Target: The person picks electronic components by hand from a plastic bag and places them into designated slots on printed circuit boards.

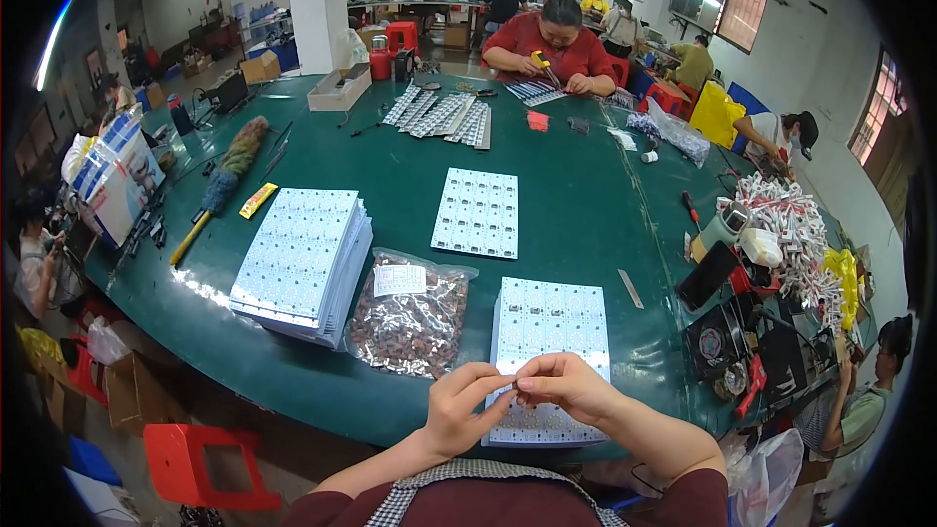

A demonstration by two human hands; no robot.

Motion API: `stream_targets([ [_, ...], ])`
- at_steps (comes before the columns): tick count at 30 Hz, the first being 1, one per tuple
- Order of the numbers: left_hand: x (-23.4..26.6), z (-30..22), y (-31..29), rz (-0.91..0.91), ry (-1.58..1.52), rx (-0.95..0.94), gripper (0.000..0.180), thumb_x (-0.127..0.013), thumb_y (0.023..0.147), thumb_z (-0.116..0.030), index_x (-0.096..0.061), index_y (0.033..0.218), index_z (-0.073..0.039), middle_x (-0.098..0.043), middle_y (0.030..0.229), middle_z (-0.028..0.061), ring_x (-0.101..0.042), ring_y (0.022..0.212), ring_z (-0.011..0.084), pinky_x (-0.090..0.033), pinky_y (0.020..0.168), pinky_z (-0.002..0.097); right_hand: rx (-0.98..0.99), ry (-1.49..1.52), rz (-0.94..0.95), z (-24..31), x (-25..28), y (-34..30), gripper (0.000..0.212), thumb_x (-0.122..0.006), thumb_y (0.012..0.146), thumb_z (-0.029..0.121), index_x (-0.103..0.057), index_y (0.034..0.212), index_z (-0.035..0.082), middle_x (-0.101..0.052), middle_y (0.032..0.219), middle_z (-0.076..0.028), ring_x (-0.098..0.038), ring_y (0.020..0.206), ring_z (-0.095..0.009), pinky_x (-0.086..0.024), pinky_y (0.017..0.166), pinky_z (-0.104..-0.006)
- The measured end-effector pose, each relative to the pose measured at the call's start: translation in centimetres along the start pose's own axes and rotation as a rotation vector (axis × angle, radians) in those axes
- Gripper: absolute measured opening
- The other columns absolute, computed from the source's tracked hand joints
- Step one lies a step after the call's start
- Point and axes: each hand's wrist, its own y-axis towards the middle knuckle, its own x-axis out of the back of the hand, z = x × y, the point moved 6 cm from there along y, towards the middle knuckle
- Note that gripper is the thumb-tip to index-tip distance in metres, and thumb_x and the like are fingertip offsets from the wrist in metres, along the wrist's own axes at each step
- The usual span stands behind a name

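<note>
My left hand [460, 410] and my right hand [566, 388] meet fingertip to fingertip over the near end of a stack of white circuit board panels [551, 312]. Both are closed in a pinch; whatever sits between the fingertips is too small and covered to name. A few dark parts sit on the stack's top panel. Left of my hands lies a clear plastic bag [410, 317] full of small brown components, with a white label. Beyond it rises a taller stack of white panels [298, 249]. A single white panel [475, 213] with rows of dark parts lies farther out.
On the green table [586, 195] are a duster [234, 166], a yellow packet [258, 200] and a metal strip [631, 288]. A dark phone [708, 275], a fan and piled white wired parts [781, 234] crowd the right. A person in red [560, 44] works opposite.
</note>
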Motion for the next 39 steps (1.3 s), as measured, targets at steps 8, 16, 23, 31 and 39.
stream_targets([
  [8, -0.5, 0.8, 0.1, 0.007, 0.006, -0.013, 0.026, -0.073, 0.067, 0.001, -0.065, 0.091, -0.002, -0.062, 0.084, 0.0119, -0.062, 0.071, 0.0257, -0.05, 0.059, 0.0321, 0.03, 0.006, -0.113, -0.7, 1.2, 0.6, 0.02, -0.071, 0.083, 0.016, -0.066, 0.094, 0.0, -0.067, 0.084, -0.007, -0.062, 0.076, -0.013, -0.051, 0.071, -0.0267],
  [16, -1.2, 0.8, 1.6, 0.036, -0.122, 0.101, 0.024, -0.071, 0.07, 0.003, -0.063, 0.092, -0.002, -0.061, 0.087, 0.0091, -0.059, 0.069, 0.0173, -0.049, 0.057, 0.0262, 0.021, 0.15, -0.118, 0.5, 0.8, 0.1, 0.017, -0.067, 0.086, 0.016, -0.065, 0.095, 0.002, -0.066, 0.086, -0.005, -0.063, 0.079, -0.012, -0.051, 0.073, -0.0246],
  [23, -2.0, 1.7, 0.8, 0.069, -0.129, 0.186, 0.022, -0.071, 0.071, 0.002, -0.064, 0.091, -0.002, -0.061, 0.086, 0.0083, -0.058, 0.067, 0.0166, -0.049, 0.056, 0.026, -0.017, 0.176, -0.13, -0.7, 1.4, 0.1, 0.017, -0.067, 0.086, 0.017, -0.066, 0.095, 0.004, -0.067, 0.087, -0.005, -0.063, 0.083, -0.011, -0.05, 0.074, -0.0239],
  [31, -0.5, 2.0, -0.4, 0.002, 0.016, 0.155, 0.024, -0.074, 0.07, 0.0, -0.063, 0.091, -0.003, -0.062, 0.084, 0.0094, -0.057, 0.062, 0.0177, -0.047, 0.054, 0.0276, 0.303, -0.234, -0.298, 2.7, 4.6, 0.3, 0.016, -0.07, 0.082, 0.01, -0.068, 0.095, 0.0, -0.068, 0.088, -0.006, -0.063, 0.082, -0.012, -0.05, 0.076, -0.0249],
  [39, 1.9, 7.9, -5.8, 0.295, 0.525, 0.431, 0.022, -0.072, 0.074, -0.009, -0.061, 0.093, -0.005, -0.058, 0.084, 0.0056, -0.057, 0.073, 0.0222, -0.046, 0.065, 0.034, 0.546, -1.391, -0.513, 7.7, 10.8, 1.6, 0.007, -0.065, 0.08, 0.009, -0.069, 0.085, 0.006, -0.065, 0.084, -0.007, -0.062, 0.077, -0.023, -0.049, 0.07, -0.032],
])
